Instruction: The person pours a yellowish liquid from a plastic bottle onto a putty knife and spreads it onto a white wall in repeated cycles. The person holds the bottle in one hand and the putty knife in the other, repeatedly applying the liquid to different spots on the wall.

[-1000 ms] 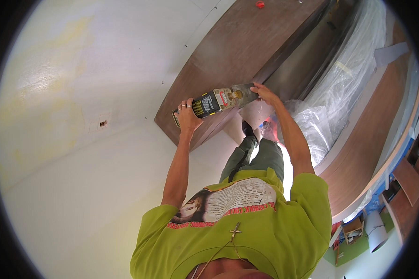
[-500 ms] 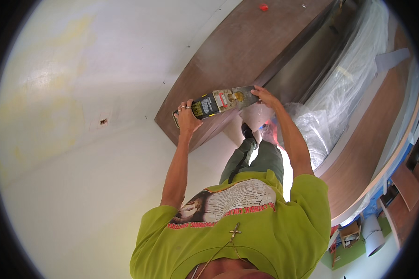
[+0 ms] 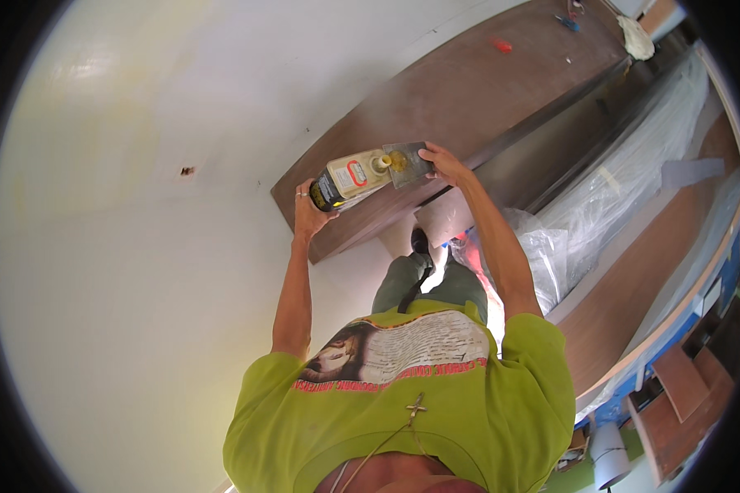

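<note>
A pale wall (image 3: 115, 279) stands to the left of the left hand (image 3: 311, 218). A brown wooden surface (image 3: 444, 103) extends beyond the left hand and the right hand (image 3: 446, 166). Clear plastic sheeting (image 3: 617, 168) lies to the right of the right hand. The rectangular can (image 3: 345, 177) is tilted; the left hand grasps its base end, with the spout (image 3: 381, 164) toward the right hand. The right hand grips the outer edge of a flat grey plate (image 3: 418, 168), placed at the spout; contact cannot be determined. Yellowish-brown paste (image 3: 399, 161) sits on the plate, between spout and right hand.
</note>
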A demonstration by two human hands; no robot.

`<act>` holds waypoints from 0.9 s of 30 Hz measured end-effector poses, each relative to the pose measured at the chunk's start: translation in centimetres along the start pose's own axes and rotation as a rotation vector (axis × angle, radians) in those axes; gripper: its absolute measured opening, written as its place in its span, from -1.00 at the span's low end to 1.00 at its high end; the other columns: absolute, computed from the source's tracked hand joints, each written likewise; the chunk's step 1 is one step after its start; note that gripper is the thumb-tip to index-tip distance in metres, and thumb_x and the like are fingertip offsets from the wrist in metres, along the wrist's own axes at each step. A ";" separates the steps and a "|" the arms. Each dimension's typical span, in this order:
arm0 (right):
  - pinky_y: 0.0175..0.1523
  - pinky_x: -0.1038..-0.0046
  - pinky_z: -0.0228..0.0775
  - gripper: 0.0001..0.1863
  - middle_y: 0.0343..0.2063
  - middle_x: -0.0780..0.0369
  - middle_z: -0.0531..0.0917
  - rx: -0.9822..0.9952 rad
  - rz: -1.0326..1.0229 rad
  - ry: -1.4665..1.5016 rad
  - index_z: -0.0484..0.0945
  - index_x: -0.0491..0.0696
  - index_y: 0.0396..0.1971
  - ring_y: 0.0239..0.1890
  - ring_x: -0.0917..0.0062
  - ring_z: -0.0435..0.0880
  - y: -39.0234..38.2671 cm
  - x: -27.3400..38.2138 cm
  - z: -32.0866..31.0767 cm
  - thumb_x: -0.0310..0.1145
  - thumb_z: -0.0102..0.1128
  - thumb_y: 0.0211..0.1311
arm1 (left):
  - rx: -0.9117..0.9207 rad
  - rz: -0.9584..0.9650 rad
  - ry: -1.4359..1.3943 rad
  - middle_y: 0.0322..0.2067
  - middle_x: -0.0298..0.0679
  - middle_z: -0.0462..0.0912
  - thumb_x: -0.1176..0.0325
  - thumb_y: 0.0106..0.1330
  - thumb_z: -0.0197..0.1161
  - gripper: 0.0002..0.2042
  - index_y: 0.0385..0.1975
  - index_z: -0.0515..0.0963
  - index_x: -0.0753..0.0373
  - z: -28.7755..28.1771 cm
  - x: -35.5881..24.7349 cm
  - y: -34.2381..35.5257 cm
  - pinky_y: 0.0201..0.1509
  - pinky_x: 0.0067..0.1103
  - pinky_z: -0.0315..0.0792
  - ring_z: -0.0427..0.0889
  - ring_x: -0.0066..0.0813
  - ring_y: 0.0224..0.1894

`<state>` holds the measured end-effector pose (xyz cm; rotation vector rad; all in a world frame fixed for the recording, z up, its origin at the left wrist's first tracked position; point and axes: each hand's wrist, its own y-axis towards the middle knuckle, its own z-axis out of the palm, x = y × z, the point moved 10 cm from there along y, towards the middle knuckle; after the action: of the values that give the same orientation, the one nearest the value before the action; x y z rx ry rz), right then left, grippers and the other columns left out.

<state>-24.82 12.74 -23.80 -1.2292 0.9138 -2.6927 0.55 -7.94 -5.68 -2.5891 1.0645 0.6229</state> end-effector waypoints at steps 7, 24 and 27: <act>-0.11 0.41 0.44 -0.28 0.03 0.40 0.60 0.045 0.010 0.054 0.22 0.11 0.50 -0.05 0.62 0.56 2.5 2.0 3.9 -0.09 0.26 0.45 | -0.023 -0.047 -0.204 0.24 -0.06 0.39 0.45 -0.40 0.78 0.08 0.29 0.29 0.29 -0.5 4.9 0.0 0.42 -0.32 0.37 0.43 -0.07 0.31; -0.09 0.30 0.34 -0.68 -0.09 0.52 0.63 -0.007 0.045 0.087 0.49 0.24 0.15 -0.07 0.67 0.54 5.3 0.4 9.6 -0.11 0.24 0.48 | -0.033 -0.138 -0.647 0.17 -0.10 0.48 0.61 -0.33 0.72 0.08 0.31 0.16 0.29 1.7 13.4 -3.2 0.41 -0.36 0.38 0.48 -0.24 0.27; 0.17 0.11 0.34 -0.29 0.32 0.32 0.33 0.081 0.059 0.044 0.15 0.08 0.44 0.27 0.42 0.36 5.4 1.7 12.2 -0.06 0.27 0.45 | -0.018 -0.211 -0.801 0.18 -0.11 0.48 0.66 -0.32 0.70 0.05 0.27 0.16 0.27 2.1 13.8 -3.7 0.41 -0.33 0.40 0.48 -0.25 0.27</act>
<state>-18.50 1.75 -19.28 -1.1149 0.8238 -2.6917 11.36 -12.76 -13.90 -2.0727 0.5085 1.4305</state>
